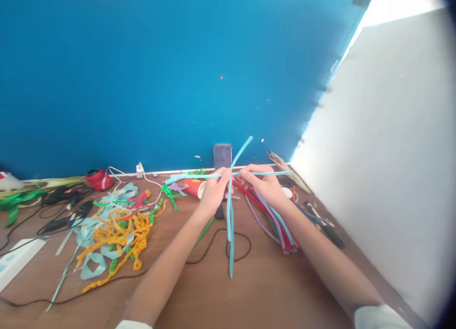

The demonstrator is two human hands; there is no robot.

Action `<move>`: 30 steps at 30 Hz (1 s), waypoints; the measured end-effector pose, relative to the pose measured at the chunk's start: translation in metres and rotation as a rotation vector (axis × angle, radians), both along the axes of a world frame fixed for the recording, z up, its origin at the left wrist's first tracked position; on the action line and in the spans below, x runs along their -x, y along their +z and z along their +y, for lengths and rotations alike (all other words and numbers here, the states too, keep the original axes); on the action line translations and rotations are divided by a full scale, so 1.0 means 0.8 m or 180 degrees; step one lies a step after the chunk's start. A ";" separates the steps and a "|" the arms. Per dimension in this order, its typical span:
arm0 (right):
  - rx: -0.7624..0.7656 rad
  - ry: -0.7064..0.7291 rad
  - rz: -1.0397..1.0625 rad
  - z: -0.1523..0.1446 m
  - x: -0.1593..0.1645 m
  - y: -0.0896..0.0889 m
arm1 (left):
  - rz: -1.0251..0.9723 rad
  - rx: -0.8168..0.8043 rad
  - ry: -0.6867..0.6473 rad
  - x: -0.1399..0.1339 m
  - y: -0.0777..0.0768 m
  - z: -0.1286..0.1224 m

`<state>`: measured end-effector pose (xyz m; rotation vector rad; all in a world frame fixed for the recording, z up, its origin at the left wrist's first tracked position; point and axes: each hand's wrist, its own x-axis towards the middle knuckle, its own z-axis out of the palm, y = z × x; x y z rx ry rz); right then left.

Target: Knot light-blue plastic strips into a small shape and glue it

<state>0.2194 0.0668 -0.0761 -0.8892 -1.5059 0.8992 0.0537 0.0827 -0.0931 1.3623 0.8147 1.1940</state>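
Observation:
Both hands meet above the brown table [270,291], near its far edge. My left hand [213,191] and my right hand [261,182] pinch a set of light blue pipe cleaners [230,224] where they cross. One strand runs level from left to right through both hands. Others hang down toward the table and one tip sticks up to the right. Under my right hand lies a bundle of red, purple and blue pipe cleaners [278,224].
A heap of orange, light blue and green pipe cleaners [114,229] lies at the left. A red paper cup [194,186] lies on its side behind my left hand. Black cables [213,243], a white power strip [16,260], pens [324,224] and a phone [222,156] against the blue wall surround the hands.

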 end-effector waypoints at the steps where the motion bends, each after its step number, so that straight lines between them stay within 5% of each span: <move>1: 0.0061 -0.0003 0.0081 0.000 0.000 0.000 | -0.0189 -0.0002 0.0096 0.000 0.001 0.000; 5: 0.0408 0.0192 0.0518 0.001 0.000 0.000 | -0.0886 -0.0069 0.0419 0.000 0.010 -0.002; 13: 0.0738 0.0165 0.0859 0.007 0.003 -0.006 | -0.1258 0.0080 0.0971 -0.001 0.012 0.003; 22: 0.0969 -0.0088 0.1563 0.014 -0.006 -0.001 | -0.0562 0.0021 0.0586 -0.003 0.006 -0.006; 30: 0.0849 0.0311 0.1127 0.007 0.007 -0.006 | -0.0297 -0.0303 0.0141 -0.007 0.004 -0.013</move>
